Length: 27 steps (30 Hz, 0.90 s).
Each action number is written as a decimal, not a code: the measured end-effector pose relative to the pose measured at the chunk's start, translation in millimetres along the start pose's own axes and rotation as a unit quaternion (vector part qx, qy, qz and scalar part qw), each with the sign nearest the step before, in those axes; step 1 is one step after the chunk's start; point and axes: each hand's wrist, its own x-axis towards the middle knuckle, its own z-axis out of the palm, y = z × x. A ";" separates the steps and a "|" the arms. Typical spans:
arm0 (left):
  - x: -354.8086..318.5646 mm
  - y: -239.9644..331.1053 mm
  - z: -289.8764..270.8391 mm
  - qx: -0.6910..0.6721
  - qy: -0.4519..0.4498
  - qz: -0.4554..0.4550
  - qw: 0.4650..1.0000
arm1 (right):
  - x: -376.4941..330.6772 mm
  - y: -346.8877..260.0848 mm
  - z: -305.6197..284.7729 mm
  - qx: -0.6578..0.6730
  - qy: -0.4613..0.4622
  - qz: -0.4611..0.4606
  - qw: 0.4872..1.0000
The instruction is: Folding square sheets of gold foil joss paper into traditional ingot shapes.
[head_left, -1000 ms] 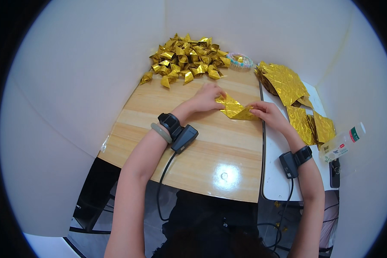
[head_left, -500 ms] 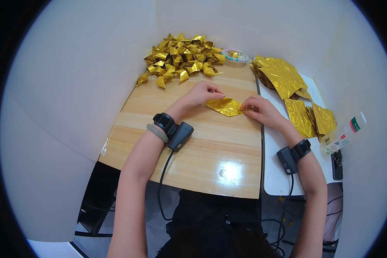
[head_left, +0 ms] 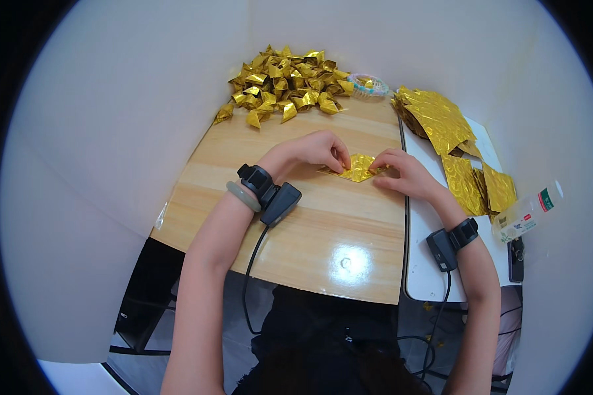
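Observation:
A sheet of gold foil paper point(head_left: 360, 168), partly folded, lies on the wood-grain tabletop point(head_left: 296, 237) between my two hands. My left hand point(head_left: 324, 151) has its fingertips pinched down on the paper's left part. At the paper's right end, my right hand point(head_left: 402, 172) is closed with thumb and fingers on the edge. The fingers cover both ends of the paper. Beyond my hands, a heap of folded gold foil pieces point(head_left: 280, 85) is piled at the far left of the table.
A white side table point(head_left: 435, 263) adjoins on the right, bearing stacks of gold foil sheets point(head_left: 438, 118), a clear plastic bottle point(head_left: 530, 214) lying tilted, and a dark phone-like object point(head_left: 516, 260). A small pastel basket point(head_left: 369, 85) stands by the heap. Cables point(head_left: 249, 283) hang from my wrist devices.
My left hand has moved slightly right and down, from the paper's upper left edge onto its left part. Less of the gold paper shows. My right hand stays at the right end.

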 end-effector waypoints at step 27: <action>9.2 -6.7 9.7 0.120 0.154 0.007 0.981 | 3.7 8.0 1.7 0.130 0.066 0.170 0.975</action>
